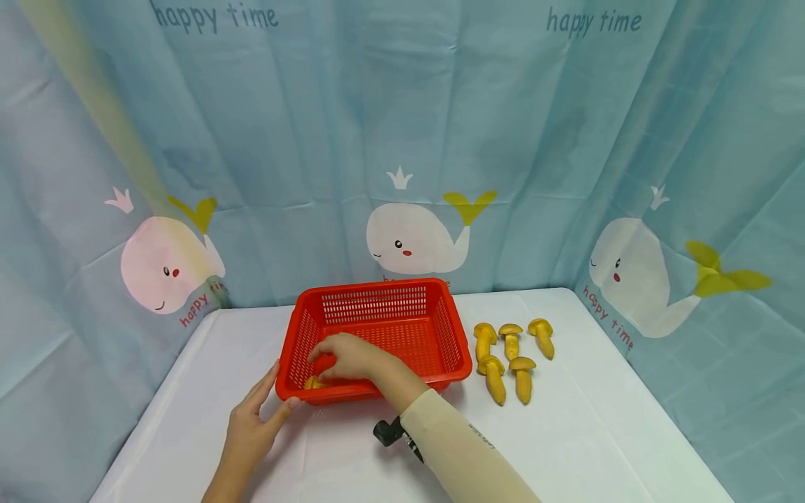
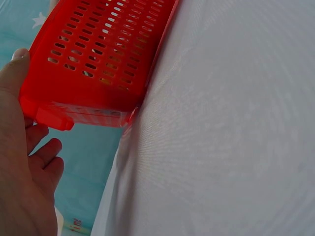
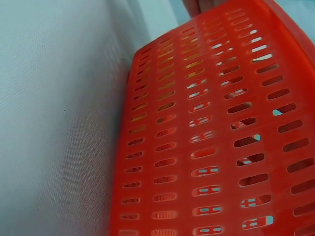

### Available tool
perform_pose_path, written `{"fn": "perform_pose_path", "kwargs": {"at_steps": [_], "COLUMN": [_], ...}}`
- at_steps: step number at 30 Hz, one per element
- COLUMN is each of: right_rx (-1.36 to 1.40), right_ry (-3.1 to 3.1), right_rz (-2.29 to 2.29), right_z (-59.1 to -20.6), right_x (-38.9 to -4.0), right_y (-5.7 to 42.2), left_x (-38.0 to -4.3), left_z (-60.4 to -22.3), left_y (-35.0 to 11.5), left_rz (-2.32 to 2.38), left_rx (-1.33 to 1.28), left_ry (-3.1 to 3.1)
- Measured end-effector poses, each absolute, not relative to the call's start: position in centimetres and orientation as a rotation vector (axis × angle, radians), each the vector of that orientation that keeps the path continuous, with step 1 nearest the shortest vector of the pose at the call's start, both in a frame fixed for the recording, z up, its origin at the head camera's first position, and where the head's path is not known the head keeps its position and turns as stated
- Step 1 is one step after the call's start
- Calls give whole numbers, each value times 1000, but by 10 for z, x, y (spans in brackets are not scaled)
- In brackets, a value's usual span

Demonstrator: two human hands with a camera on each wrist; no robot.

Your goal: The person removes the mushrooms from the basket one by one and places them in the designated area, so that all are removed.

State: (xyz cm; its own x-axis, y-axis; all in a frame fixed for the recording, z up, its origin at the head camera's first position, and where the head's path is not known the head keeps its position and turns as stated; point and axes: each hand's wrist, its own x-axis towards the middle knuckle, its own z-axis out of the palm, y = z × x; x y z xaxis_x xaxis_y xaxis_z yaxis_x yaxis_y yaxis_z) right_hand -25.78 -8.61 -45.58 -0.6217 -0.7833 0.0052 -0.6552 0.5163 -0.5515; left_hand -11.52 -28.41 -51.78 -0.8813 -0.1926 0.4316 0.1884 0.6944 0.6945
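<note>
A red plastic basket (image 1: 371, 392) with slotted walls stands on the white-covered table. Its near left corner is gripped by my left hand (image 1: 248, 426), thumb at the front rim and fingers along the left side; the left wrist view shows this thumb (image 2: 18, 69) at the rim too. My right hand (image 1: 349, 355) reaches over the front rim into the basket, thumb and fingers spread apart. Just under its fingertips, a yellow mushroom (image 1: 312, 382) lies in the near left corner, partly hidden by the front wall. Yellow also shows through the slots in the right wrist view.
To the right of the basket lie several yellow mushrooms, among them a front one (image 1: 495, 381) and one farther back (image 1: 542, 339). A light blue curtain (image 1: 302, 244) with whale prints encloses the table (image 1: 585, 433) at the back and sides.
</note>
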Motion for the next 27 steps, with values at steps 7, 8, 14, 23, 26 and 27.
{"fn": "perform_pose_path", "kwargs": {"at_steps": [7,8,14,23,26,27], "right_rx": [-1182,-1174,-1174,-1150,-1122,-1121], "right_ry": [2491,2490,2476,2408,2392,2390], "right_rz": [-681,-675,-649,-686,-706,-706], "right_z": [-457,-457,-459,-463,-464,-463], "right_x": [-256,-256,-256,-257,-256,-256], "right_y": [-86,-87,-87,-86,-85,-85], "left_x": [-116,-116,-117,-118,-118,-118], "left_z": [-518,-518,-518,-519,-520,-520], "left_y": [-284,-284,-284,-284,-285,-285], "left_rz": [-1075,-1076,-1058,-1049,-1044,-1044], "left_rx": [10,12,-15,-33,-31,-30], "left_ry": [-2429,-2431,-2416,-2408,-2405,-2403]}}
